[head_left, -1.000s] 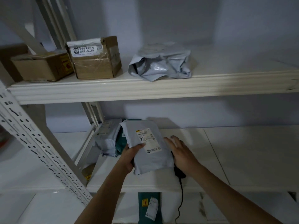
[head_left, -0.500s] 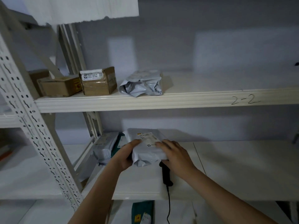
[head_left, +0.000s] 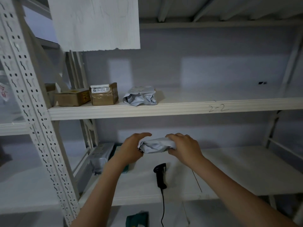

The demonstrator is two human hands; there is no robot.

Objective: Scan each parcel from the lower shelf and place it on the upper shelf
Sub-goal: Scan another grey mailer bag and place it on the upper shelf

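A grey poly-bag parcel (head_left: 155, 145) is held in the air above the lower shelf (head_left: 237, 169). My left hand (head_left: 131, 148) grips its left end and my right hand (head_left: 183, 146) grips its right end. Below them a black barcode scanner (head_left: 160, 175) lies on the lower shelf, its cable hanging over the front edge. The upper shelf (head_left: 196, 108), marked "2-2", carries a crumpled grey bag parcel (head_left: 141, 96) and two cardboard boxes (head_left: 104, 94) (head_left: 72, 97). More grey and green parcels (head_left: 101, 157) lie at the left end of the lower shelf.
A perforated white upright post (head_left: 32, 115) stands at the left. A white sheet (head_left: 95, 23) hangs from above over the upper shelf's left part. The upper shelf is bare to the right of the crumpled bag. A green parcel (head_left: 136, 219) lies on the shelf below.
Both hands have lifted the grey parcel off the lower shelf, uncovering the scanner beneath. The view has tilted upward, bringing the upper shelf lower in frame.
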